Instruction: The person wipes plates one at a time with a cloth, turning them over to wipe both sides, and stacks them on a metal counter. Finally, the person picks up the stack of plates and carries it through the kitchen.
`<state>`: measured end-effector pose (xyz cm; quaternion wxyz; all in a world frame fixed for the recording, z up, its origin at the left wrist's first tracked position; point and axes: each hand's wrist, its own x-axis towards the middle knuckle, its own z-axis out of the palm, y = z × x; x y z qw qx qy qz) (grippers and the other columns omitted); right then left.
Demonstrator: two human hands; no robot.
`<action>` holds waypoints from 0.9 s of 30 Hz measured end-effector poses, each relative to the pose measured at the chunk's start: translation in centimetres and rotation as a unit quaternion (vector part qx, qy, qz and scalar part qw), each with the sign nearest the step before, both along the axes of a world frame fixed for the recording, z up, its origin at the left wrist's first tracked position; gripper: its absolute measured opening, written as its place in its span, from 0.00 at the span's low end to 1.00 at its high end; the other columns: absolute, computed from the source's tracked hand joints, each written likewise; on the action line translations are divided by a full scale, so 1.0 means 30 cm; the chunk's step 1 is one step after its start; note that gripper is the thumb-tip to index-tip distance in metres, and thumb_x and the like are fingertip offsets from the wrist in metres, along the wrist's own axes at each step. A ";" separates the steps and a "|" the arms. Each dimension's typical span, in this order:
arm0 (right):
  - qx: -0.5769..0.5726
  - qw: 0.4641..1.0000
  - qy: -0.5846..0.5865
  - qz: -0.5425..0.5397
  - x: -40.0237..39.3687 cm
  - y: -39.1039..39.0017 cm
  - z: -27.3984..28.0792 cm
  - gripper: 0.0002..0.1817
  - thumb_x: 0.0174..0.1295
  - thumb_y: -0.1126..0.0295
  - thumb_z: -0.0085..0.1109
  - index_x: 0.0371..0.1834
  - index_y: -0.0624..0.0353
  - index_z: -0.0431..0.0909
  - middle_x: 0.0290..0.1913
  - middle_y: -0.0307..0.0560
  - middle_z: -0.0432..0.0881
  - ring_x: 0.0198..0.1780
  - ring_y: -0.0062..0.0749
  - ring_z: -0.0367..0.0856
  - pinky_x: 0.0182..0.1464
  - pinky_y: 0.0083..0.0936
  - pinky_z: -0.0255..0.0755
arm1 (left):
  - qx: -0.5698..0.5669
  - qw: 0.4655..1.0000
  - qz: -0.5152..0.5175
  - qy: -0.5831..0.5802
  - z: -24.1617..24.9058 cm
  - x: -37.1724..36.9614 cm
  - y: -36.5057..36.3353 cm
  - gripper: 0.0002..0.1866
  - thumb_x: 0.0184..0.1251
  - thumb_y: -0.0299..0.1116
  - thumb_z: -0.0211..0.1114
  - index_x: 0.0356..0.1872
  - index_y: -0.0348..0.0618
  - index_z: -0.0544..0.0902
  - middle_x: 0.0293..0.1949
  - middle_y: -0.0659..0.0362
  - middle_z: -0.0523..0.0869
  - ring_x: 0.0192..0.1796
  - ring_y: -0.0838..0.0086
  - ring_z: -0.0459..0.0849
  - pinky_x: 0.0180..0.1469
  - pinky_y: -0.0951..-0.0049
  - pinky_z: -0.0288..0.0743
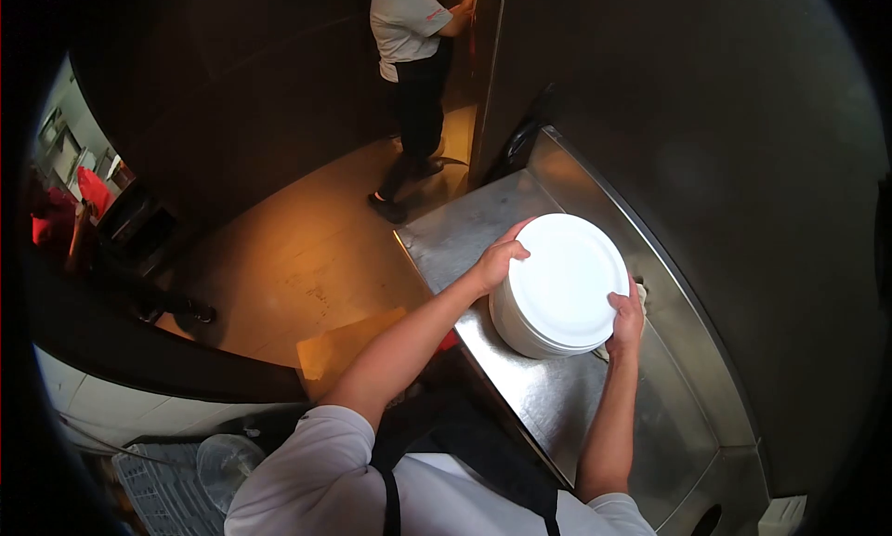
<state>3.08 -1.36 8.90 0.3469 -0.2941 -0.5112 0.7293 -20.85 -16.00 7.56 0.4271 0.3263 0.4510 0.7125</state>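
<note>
A long stainless steel counter (557,397) runs along the dark wall, its raised back edge (650,248) turned up, I judge to keep things from sliding off behind. It is the widest thing here and everything rests on it. Beyond its far end the floor (307,248) glows orange under a lamp, and another person (413,62) in a white shirt and dark trousers stands well apart at a doorway, hands up at the frame, not involved with the counter.

On the counter, about midway along, sits a stack of white plates (557,290), tilted a little toward the wall. The top plate faces up and looks bare. The left hand (497,260) wraps over the near-left rim, fingers curled onto the top plate and thumb down the side. The right hand (627,320) clasps the opposite rim. Both are closed on the stack from two sides, which I take as the way to steady that many plates at once so none slips.

A pale cloth (641,299) peeks out just beside the right hand, partly hidden by it. Down at the lower left, an upturned clear glass (226,462) rests in a grey rack (158,490).
</note>
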 end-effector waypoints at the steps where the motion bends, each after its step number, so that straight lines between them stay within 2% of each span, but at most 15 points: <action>1: 0.003 1.000 -0.007 -0.006 -0.002 0.001 -0.003 0.41 0.52 0.76 0.49 0.77 0.64 0.61 0.68 0.56 0.75 0.66 0.43 0.76 0.70 0.33 0.69 | 0.000 1.000 -0.019 -0.005 0.011 -0.007 -0.001 0.44 0.54 0.37 0.54 0.79 0.42 0.62 0.70 0.47 0.73 0.72 0.60 0.70 0.75 0.66 0.58; 3: 0.006 1.000 -0.007 -0.006 -0.002 0.002 -0.006 0.41 0.52 0.76 0.49 0.77 0.64 0.61 0.68 0.56 0.75 0.66 0.43 0.76 0.70 0.33 0.69 | -0.001 0.998 -0.059 -0.015 0.035 -0.024 -0.002 0.45 0.53 0.39 0.56 0.79 0.42 0.61 0.69 0.47 0.73 0.71 0.60 0.70 0.75 0.65 0.59; 6: 0.008 1.000 0.003 -0.005 -0.002 -0.005 0.001 0.41 0.52 0.76 0.48 0.77 0.64 0.62 0.68 0.55 0.75 0.66 0.43 0.77 0.70 0.33 0.69 | 0.012 0.997 -0.078 -0.020 -0.011 -0.050 0.030 0.48 0.50 0.42 0.58 0.78 0.41 0.62 0.68 0.46 0.74 0.71 0.58 0.70 0.75 0.64 0.59; 12: 0.007 1.000 -0.006 -0.003 0.004 -0.002 -0.007 0.41 0.52 0.76 0.48 0.77 0.63 0.63 0.68 0.55 0.75 0.66 0.43 0.77 0.69 0.34 0.70 | 0.041 0.996 -0.063 -0.052 -0.027 -0.027 0.025 0.47 0.51 0.44 0.59 0.77 0.38 0.62 0.68 0.46 0.74 0.71 0.59 0.70 0.75 0.64 0.58; 15: -0.001 1.000 -0.005 0.013 0.001 0.012 0.004 0.41 0.51 0.76 0.49 0.77 0.63 0.63 0.67 0.55 0.76 0.65 0.43 0.77 0.69 0.33 0.70 | 0.067 0.996 -0.048 -0.027 -0.075 -0.020 0.018 0.47 0.51 0.44 0.59 0.77 0.38 0.62 0.69 0.47 0.73 0.71 0.60 0.70 0.76 0.65 0.57; 19: 0.005 0.999 -0.013 0.050 0.013 0.033 -0.002 0.41 0.51 0.76 0.49 0.76 0.63 0.65 0.66 0.54 0.77 0.64 0.43 0.78 0.68 0.33 0.72 | 0.094 0.995 0.002 -0.032 -0.029 0.078 -0.077 0.49 0.52 0.42 0.60 0.79 0.37 0.58 0.73 0.47 0.69 0.74 0.60 0.66 0.78 0.65 0.53; 22: -0.002 0.997 -0.020 0.072 0.021 0.040 -0.003 0.41 0.52 0.75 0.50 0.76 0.63 0.64 0.67 0.54 0.77 0.64 0.43 0.78 0.68 0.33 0.72 | 0.107 0.994 0.027 -0.025 -0.052 0.104 -0.098 0.50 0.53 0.42 0.61 0.80 0.36 0.56 0.74 0.47 0.68 0.76 0.60 0.64 0.79 0.65 0.52; 27: -0.026 0.998 0.018 0.059 0.022 0.061 -0.046 0.38 0.59 0.68 0.51 0.77 0.64 0.64 0.68 0.54 0.76 0.66 0.43 0.77 0.69 0.34 0.71 | 0.106 0.994 0.022 -0.015 -0.034 0.098 -0.101 0.50 0.52 0.41 0.58 0.80 0.35 0.54 0.75 0.45 0.66 0.77 0.59 0.63 0.80 0.65 0.49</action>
